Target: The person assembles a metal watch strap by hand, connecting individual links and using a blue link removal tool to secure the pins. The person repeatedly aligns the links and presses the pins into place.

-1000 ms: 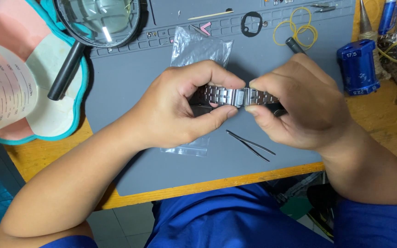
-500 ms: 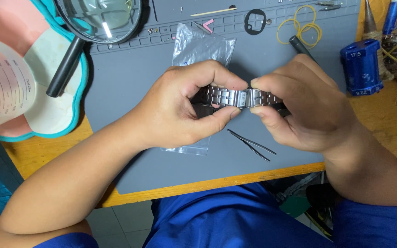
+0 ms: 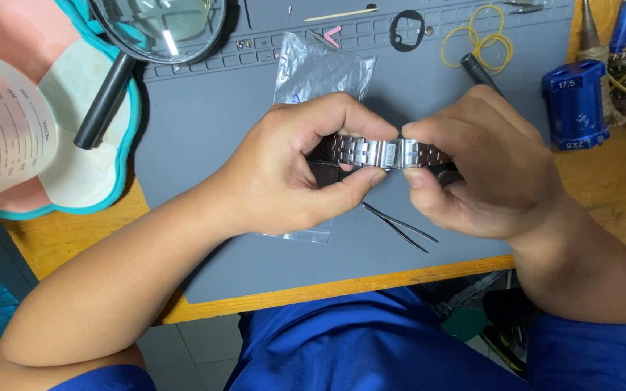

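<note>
Grey work mat over a wooden bench top, seen from above; my blue trousers fill the lower edge of the frame.

Centre of frame: metal watch bracelet, held level between both hands, above the mat. My left hand pinches its left stretch, thumb underneath, forefinger curled over the top. My right hand pinches the right stretch the same way, thumb tip and forefinger tip closed tight at the clasp section. Both sets of fingers narrow, clamped on the links. Watch case itself mostly hidden behind my fingers; only a dark bit shows below the band.

Under the hands: clear plastic bag lying flat on the mat, running from the upper middle down past my left hand. Thin black tweezers on the mat just below the right thumb.

Upper left: magnifying glass with black handle, resting on a teal-edged pad. Upper middle: black gasket ring. Upper right: yellow rubber bands, then a blue cylindrical tool standing on the wood.
</note>
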